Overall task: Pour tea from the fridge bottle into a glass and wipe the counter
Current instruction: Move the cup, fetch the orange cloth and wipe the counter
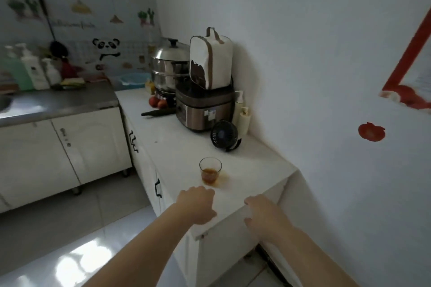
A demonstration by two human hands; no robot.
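A clear glass (210, 171) partly filled with brown tea stands on the white counter (186, 147), with a small brown spill (222, 180) on the surface to its right. My left hand (197, 205) hovers over the counter's near corner, just in front of the glass, fingers curled under and holding nothing. My right hand (262, 213) hangs over the counter's near end, fingers loosely bent and empty. No bottle and no cloth show in view.
Behind the glass sit a small black fan (224, 135), two pump bottles (242, 115), a rice cooker (204, 109) with a white bag (210, 63) on top, a steel steamer pot (169, 70), tomatoes (156, 102) and a cucumber. A steel sink counter (58, 100) runs left.
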